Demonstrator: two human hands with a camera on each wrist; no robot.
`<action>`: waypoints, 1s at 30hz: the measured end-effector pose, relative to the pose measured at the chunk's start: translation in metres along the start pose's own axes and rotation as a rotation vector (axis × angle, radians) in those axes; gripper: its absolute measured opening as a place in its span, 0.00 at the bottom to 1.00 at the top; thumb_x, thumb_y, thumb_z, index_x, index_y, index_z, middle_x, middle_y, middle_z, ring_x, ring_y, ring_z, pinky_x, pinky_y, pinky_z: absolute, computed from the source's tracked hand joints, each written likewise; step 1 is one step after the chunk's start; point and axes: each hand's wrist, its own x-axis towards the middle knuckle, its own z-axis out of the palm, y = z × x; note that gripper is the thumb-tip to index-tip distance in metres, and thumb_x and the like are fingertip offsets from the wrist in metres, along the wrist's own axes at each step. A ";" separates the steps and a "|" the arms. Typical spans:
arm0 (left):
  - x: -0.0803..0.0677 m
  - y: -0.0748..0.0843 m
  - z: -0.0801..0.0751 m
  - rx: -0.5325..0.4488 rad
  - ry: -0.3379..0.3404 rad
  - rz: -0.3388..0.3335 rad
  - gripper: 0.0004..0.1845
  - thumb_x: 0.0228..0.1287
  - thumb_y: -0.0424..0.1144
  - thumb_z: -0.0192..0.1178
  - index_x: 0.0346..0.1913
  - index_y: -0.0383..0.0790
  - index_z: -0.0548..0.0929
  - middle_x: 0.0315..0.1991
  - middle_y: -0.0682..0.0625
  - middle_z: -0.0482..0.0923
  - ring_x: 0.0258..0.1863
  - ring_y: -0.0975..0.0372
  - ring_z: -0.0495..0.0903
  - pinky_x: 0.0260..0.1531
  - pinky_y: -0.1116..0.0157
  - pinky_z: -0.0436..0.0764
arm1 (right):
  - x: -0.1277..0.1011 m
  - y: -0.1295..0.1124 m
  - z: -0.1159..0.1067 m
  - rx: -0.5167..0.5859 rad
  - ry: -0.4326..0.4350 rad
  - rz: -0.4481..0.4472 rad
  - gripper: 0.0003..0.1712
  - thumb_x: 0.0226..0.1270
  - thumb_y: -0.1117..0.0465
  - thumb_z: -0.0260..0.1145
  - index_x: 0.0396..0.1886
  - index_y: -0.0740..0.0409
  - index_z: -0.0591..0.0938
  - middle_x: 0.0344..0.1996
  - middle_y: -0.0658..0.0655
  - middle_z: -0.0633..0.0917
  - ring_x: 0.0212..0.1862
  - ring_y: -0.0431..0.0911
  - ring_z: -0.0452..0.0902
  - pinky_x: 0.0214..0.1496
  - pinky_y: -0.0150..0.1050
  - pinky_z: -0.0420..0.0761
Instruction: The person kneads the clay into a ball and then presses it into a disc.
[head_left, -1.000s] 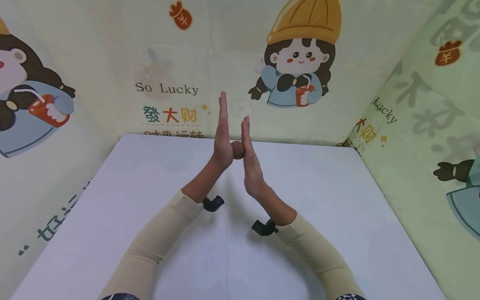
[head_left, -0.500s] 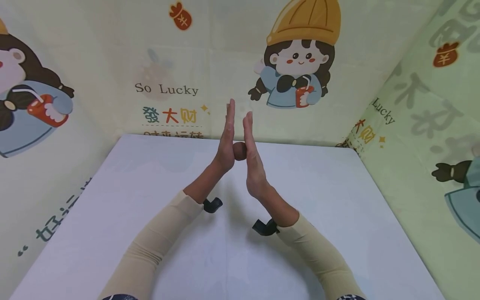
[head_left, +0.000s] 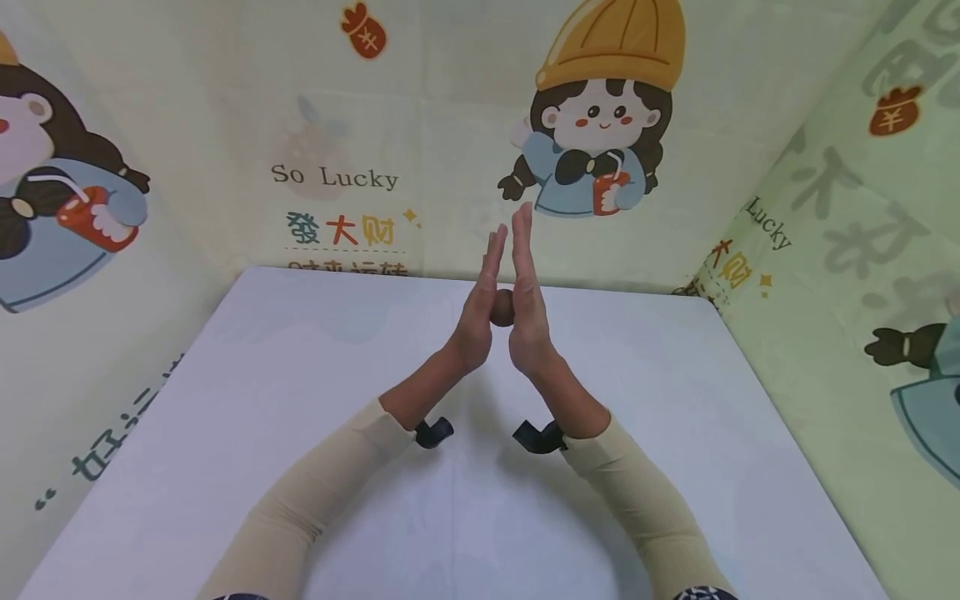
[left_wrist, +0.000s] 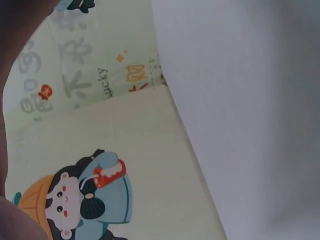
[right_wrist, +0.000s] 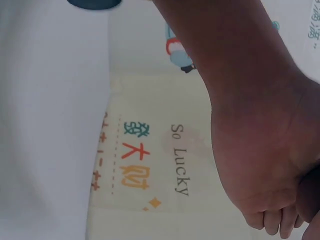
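Above the white table (head_left: 675, 400), in the head view, my two hands stand upright, palm to palm. A small brown ball (head_left: 502, 307) is squeezed between the palms, and only a sliver of it shows. My left hand (head_left: 480, 308) and right hand (head_left: 527, 292) both have straight fingers pointing up and away. The right fingertips reach a little higher than the left. In the right wrist view a wrist and the heel of a hand (right_wrist: 260, 130) fill the right side. The left wrist view shows only a dark blurred edge of skin (left_wrist: 10, 55).
Black wrist-camera mounts (head_left: 433, 432) (head_left: 538, 437) sit under both beige sleeves. Cartoon-printed cloth walls (head_left: 337, 179) close the table's far edge, left and right sides. The table top (left_wrist: 250, 100) carries nothing else in view.
Both hands have shifted to the right. The right palm slid forward and up past the left, which dropped back, with the ball still between them.
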 end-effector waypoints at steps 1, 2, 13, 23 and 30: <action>-0.001 0.001 0.002 -0.006 0.004 0.003 0.34 0.84 0.49 0.23 0.87 0.44 0.41 0.65 0.54 0.76 0.32 0.69 0.70 0.59 0.67 0.66 | 0.001 0.000 -0.002 -0.002 0.006 0.001 0.51 0.83 0.31 0.33 0.85 0.65 0.41 0.85 0.60 0.35 0.85 0.47 0.29 0.82 0.49 0.34; -0.003 0.001 0.004 -0.009 0.000 0.005 0.34 0.84 0.49 0.23 0.87 0.43 0.41 0.65 0.54 0.76 0.32 0.69 0.69 0.58 0.67 0.66 | 0.003 0.000 -0.003 -0.004 0.013 0.004 0.51 0.83 0.31 0.33 0.86 0.65 0.41 0.85 0.60 0.35 0.85 0.46 0.29 0.82 0.48 0.34; -0.018 0.013 0.020 -0.008 -0.038 0.059 0.40 0.84 0.59 0.25 0.85 0.35 0.37 0.87 0.45 0.32 0.84 0.59 0.33 0.80 0.53 0.38 | 0.016 0.004 -0.019 0.058 0.054 0.044 0.53 0.82 0.29 0.33 0.85 0.64 0.39 0.86 0.57 0.37 0.84 0.43 0.30 0.82 0.44 0.32; -0.014 0.036 0.021 0.009 -0.002 0.156 0.42 0.84 0.61 0.24 0.84 0.32 0.36 0.86 0.45 0.33 0.84 0.57 0.32 0.80 0.54 0.36 | 0.009 0.009 -0.017 0.179 -0.013 0.074 0.46 0.85 0.35 0.32 0.86 0.60 0.39 0.86 0.52 0.36 0.84 0.43 0.29 0.82 0.46 0.35; -0.008 0.044 0.016 0.004 0.047 0.159 0.42 0.84 0.59 0.25 0.84 0.31 0.37 0.86 0.44 0.33 0.84 0.58 0.32 0.80 0.54 0.36 | 0.001 0.010 -0.008 0.182 -0.012 0.103 0.45 0.85 0.34 0.31 0.87 0.59 0.42 0.86 0.52 0.38 0.85 0.44 0.33 0.82 0.51 0.41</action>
